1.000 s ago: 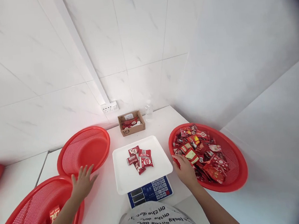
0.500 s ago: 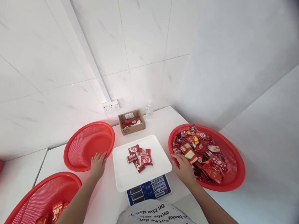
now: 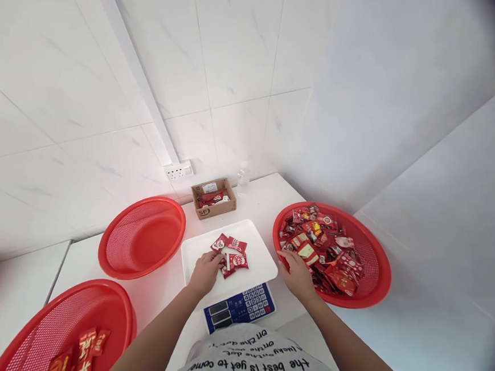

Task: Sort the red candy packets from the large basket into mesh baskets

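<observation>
Left hand [image 3: 204, 273] has shifted onto the red packets [image 3: 238, 261] on the white tray [image 3: 260, 261]; I can't tell its grip. Right hand [image 3: 298, 274] clasps the laden basket [image 3: 384, 272] rim; a hasty sweep could spill packets.

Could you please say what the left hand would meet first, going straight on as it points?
The left hand would likely meet the red printed packets on the white scale tray first; whether it touches them now is unclear.

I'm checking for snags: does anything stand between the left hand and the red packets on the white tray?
Nothing visible does. The left hand is right at the red packets, over the white tray; the cardboard box stands beyond the tray, out of the way.
</observation>
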The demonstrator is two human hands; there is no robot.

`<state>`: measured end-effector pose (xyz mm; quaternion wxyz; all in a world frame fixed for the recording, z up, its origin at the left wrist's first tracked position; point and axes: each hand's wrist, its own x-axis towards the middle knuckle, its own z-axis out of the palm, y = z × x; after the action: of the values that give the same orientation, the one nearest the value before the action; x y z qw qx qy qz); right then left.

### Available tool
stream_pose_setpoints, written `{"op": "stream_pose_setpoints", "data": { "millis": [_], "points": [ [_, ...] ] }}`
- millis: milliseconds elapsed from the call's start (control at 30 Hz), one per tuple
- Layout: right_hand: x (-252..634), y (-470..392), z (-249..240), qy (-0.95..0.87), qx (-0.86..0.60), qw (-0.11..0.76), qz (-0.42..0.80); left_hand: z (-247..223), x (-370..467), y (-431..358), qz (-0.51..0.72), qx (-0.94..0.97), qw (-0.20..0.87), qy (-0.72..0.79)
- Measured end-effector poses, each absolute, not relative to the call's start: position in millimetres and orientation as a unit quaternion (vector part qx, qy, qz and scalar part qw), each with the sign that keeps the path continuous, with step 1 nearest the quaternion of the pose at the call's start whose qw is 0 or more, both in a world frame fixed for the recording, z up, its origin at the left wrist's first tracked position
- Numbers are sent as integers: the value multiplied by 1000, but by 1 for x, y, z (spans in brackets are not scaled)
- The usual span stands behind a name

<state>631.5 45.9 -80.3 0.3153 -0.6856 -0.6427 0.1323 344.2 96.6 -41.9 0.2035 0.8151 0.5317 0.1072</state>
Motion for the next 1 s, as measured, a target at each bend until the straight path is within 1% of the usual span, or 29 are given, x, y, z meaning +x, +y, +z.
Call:
{"op": "stream_pose_setpoints", "data": {
  "millis": [67,133,233,300,367,433,533,600,667,767,900,1000],
  "points": [
    [632,46,-81,-642,-688,311,135,-35,335,99,130,805,196,545],
    [632,46,-81,-643,-687,311,136,-25,321,106,179,784,165,571],
    [633,46,-82,-645,-683,312,137,-8,293,125,257,716,66,645],
    [633,47,-83,-644,-685,312,136,1,279,137,277,664,-1,694],
    [632,47,-83,-642,-687,314,133,4,276,146,266,659,-19,703],
    [632,47,-83,-642,-685,319,128,0,288,149,226,712,30,664],
    [632,47,-83,-643,-683,324,125,-18,322,149,148,791,159,571],
    [632,47,-83,-642,-684,323,126,-30,345,148,131,795,240,542],
    [631,47,-83,-641,-685,323,125,-39,360,148,140,779,297,535],
    [631,47,-84,-641,-685,326,120,-44,366,151,168,751,334,545],
    [632,47,-84,-646,-680,325,119,-39,359,155,232,675,387,584],
    [632,47,-83,-644,-683,321,124,-33,353,151,279,586,455,610]
  ]
}}
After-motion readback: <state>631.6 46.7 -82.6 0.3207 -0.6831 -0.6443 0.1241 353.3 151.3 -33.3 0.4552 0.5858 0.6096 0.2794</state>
